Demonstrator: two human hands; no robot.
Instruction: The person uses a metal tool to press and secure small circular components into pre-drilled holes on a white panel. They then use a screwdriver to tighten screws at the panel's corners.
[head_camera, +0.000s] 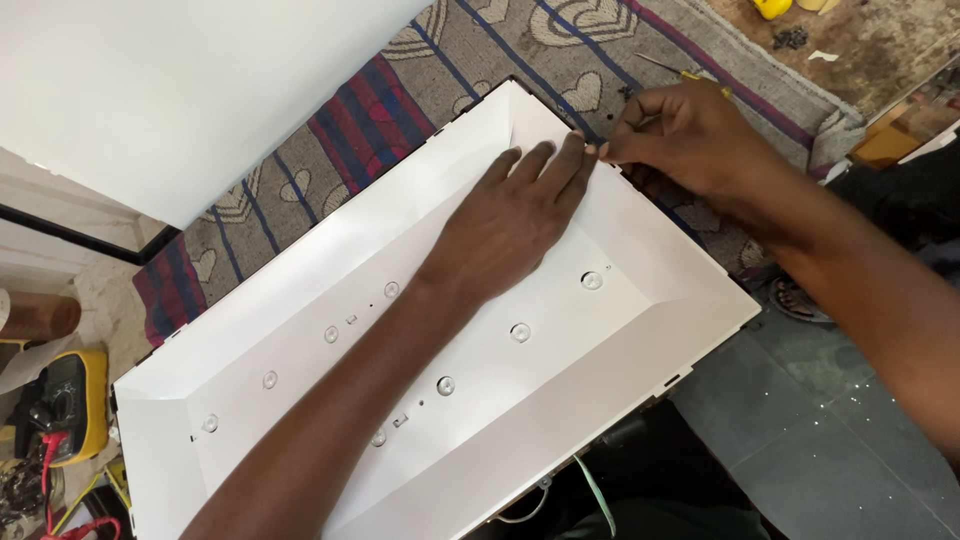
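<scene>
**Hands at the far corner of a white backlight tray**

Head view: the white reflector tray (640, 330) lies slantwise across the middle of the frame on a patterned blanket (400, 100). The left hand (510, 215) rests flat on its sloped inner wall near the upper corner, fingers spread, clasping nothing. The right hand (680, 135), upper right, pinches the tray's edge just beside the left fingertips. Round lenses (520, 332) dot the tray floor. A yellow multimeter (70, 400) sits lower left.
</scene>
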